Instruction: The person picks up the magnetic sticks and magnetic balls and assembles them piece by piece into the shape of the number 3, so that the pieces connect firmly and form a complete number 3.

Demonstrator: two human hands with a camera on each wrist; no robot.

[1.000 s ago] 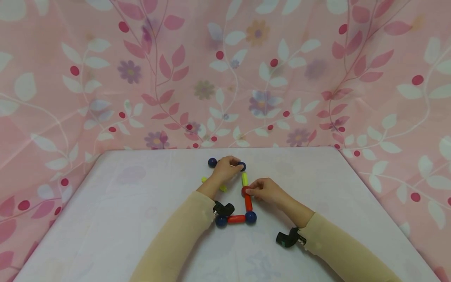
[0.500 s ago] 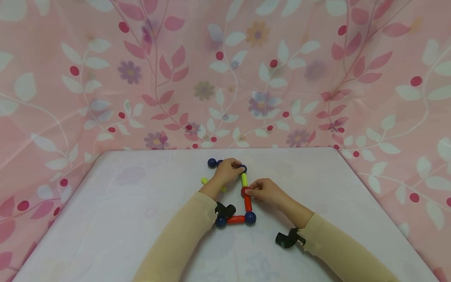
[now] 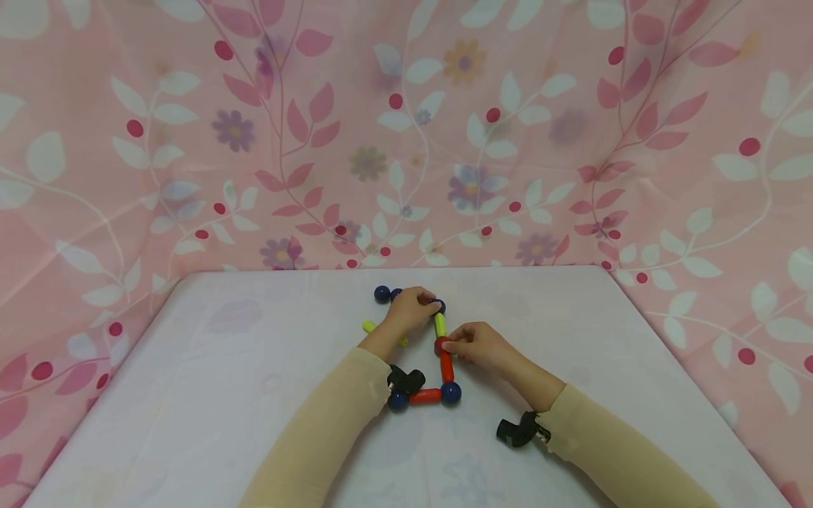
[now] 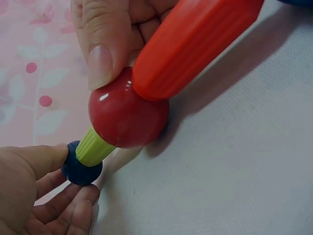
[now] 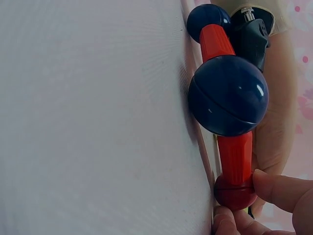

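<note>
A chain of toy balls and rods lies on the white table. My left hand (image 3: 409, 310) pinches a blue ball (image 4: 81, 166) at the chain's far end, where a yellow-green rod (image 4: 95, 148) meets it. That rod runs to a red ball (image 4: 128, 108), which my right hand (image 3: 483, 346) pinches between thumb and fingers. From the red ball a red rod (image 5: 235, 156) leads to a large blue ball (image 5: 229, 95). Another red rod (image 3: 425, 396) joins this one to a further blue ball (image 3: 398, 401), beside the left wrist camera.
Behind my left hand sit a loose blue ball (image 3: 382, 294) and another blue ball (image 3: 396, 293), partly hidden. A yellow-green rod (image 3: 369, 326) lies under the left forearm, partly covered. Pink floral cloth (image 3: 406, 141) hangs behind the white table (image 3: 222, 395).
My left hand has moved slightly nearer with its blue ball, closing the gap to the yellow-green rod. The right hand stays on the red ball.
</note>
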